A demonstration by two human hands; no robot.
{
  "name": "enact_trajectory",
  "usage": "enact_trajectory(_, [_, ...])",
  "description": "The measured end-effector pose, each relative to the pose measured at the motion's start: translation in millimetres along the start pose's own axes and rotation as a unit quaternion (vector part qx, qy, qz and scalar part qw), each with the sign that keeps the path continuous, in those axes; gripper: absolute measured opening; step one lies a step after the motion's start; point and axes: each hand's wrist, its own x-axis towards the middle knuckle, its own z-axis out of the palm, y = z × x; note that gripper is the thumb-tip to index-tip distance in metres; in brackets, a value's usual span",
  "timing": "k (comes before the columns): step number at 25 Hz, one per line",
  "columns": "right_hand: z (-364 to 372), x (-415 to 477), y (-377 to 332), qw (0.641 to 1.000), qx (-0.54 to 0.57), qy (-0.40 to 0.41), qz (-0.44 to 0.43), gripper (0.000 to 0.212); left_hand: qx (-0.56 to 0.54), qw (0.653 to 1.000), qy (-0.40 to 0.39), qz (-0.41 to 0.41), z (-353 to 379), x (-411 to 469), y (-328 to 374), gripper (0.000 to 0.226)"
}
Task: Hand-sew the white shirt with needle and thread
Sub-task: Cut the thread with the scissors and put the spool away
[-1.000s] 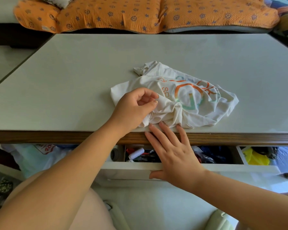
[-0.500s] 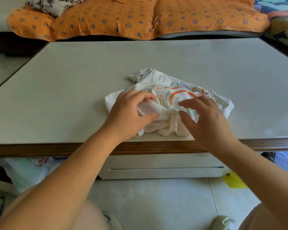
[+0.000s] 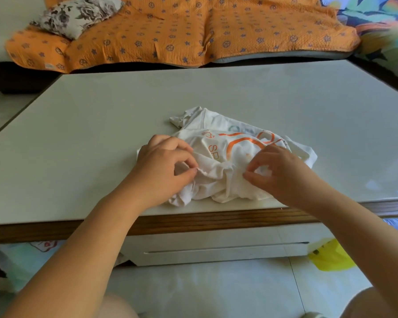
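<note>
Fingers [image 3: 186,157] of left hand [image 3: 161,167] and right hand [image 3: 285,173] pinch the white shirt [image 3: 218,144].

The white shirt [image 3: 218,157], printed with orange lettering, lies crumpled. The left hand [image 3: 163,166] pinches a fold at its left, the right hand [image 3: 283,173] gathers its right side, and the print shows just beyond both grips.

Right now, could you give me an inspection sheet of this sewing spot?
Surface: white table with a wooden front edge.
Job's things: white shirt crumpled near the front edge; needle and thread not seen.
Clutter: yellow bag on the floor.
Hands: left hand pinches a shirt fold; right hand curled on the shirt, grip unclear.
Cables: nothing seen.
Surroundings: orange blanket, floral cushion, closed drawer under the table.
</note>
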Motion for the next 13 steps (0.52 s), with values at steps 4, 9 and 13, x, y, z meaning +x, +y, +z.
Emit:
enact_trajectory(4, [-10,12,-2,0.951,0.264,0.086,0.136,0.012,-0.216,0.97,0.069,-0.093,-5,12,7,0.012])
enact_trajectory(9, [-9,36,7,0.974,0.155,0.109,0.124,0.012,-0.155,0.974,0.117,-0.118,4,41,2,0.014])
enact_trajectory(13, [6,46,21,0.984,-0.008,0.098,0.146,0.014,-0.056,0.984,0.064,-0.154,23,53,-12,0.015])
